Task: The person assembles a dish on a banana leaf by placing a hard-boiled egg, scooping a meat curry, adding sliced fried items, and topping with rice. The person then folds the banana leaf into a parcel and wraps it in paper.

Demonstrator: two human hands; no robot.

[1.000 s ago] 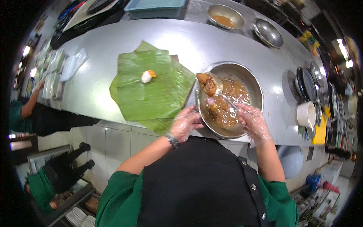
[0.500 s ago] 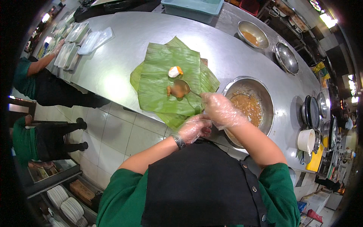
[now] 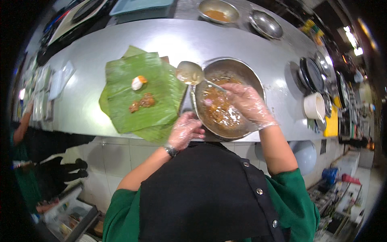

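My right hand [image 3: 245,103], in a clear plastic glove, holds a metal ladle [image 3: 190,73] over the left rim of a large steel bowl [image 3: 250,82] of brown curry. My left hand [image 3: 185,130], also gloved, rests at the counter's front edge, between the bowl and the banana leaves [image 3: 139,94]. It holds nothing that I can see. On the leaves lie a halved egg [image 3: 138,82] and a small portion of brown curry [image 3: 142,101].
The steel counter [image 3: 242,40] carries two smaller steel bowls [image 3: 219,10] at the back, dark plates [image 3: 312,74] and a white cup [image 3: 314,105] at the right. Trays [image 3: 42,86] lie at the far left. Another person in green [image 3: 22,137] stands at left.
The ladle left a portion of curry on the leaves and swung back right to the bowl's rim. My left hand stayed at the counter edge.
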